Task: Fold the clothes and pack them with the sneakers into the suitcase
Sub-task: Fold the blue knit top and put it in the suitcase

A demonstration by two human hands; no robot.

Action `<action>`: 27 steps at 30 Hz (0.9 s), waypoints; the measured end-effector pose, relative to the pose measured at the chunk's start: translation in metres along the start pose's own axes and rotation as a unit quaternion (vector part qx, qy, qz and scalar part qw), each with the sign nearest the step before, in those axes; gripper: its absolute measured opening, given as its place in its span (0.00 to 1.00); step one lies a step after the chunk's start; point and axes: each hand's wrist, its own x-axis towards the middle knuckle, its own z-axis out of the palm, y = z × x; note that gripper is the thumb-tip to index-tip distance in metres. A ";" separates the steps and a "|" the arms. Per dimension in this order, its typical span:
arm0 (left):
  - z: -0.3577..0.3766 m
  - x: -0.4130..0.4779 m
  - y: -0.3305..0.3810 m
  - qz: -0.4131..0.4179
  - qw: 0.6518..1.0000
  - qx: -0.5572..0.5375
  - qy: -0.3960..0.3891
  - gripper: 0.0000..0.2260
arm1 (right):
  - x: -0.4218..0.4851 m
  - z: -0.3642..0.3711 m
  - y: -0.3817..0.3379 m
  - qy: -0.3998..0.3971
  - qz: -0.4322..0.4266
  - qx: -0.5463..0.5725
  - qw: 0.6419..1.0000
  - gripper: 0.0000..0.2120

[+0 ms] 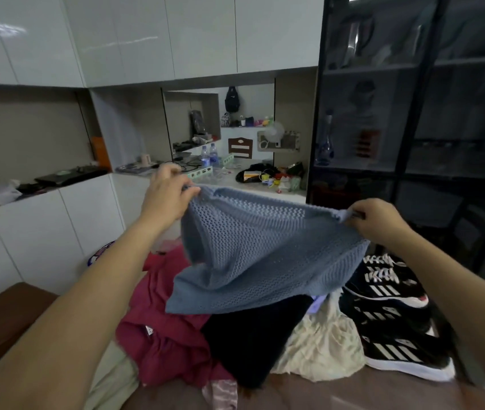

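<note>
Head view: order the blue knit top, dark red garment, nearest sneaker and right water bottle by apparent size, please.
blue knit top, held nearer the camera
dark red garment, partly covered
nearest sneaker
right water bottle

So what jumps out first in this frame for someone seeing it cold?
The blue knit top, held up mid-frame and stretched between the left hand and the right hand, each pinching an upper corner. Below it lies an unfolded heap: a dark red garment at left, a black garment in the middle, a cream garment to the right. The black sneakers with white stripes sit at the heap's right edge.
</note>
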 end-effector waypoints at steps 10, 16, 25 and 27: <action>-0.055 -0.025 0.105 0.021 0.995 -0.096 0.032 0.09 | -0.040 -0.103 0.027 0.125 0.019 0.127 0.984 0.07; -0.103 -0.069 0.143 0.077 0.993 -0.004 0.086 0.14 | -0.086 -0.148 0.057 0.233 -0.083 0.112 0.962 0.06; -0.178 -0.095 0.201 0.138 0.975 0.056 0.165 0.16 | -0.134 -0.223 0.069 0.339 -0.199 0.107 0.913 0.10; -0.184 -0.095 0.206 0.114 0.983 0.046 0.134 0.16 | -0.136 -0.232 0.068 0.318 -0.188 0.096 0.924 0.10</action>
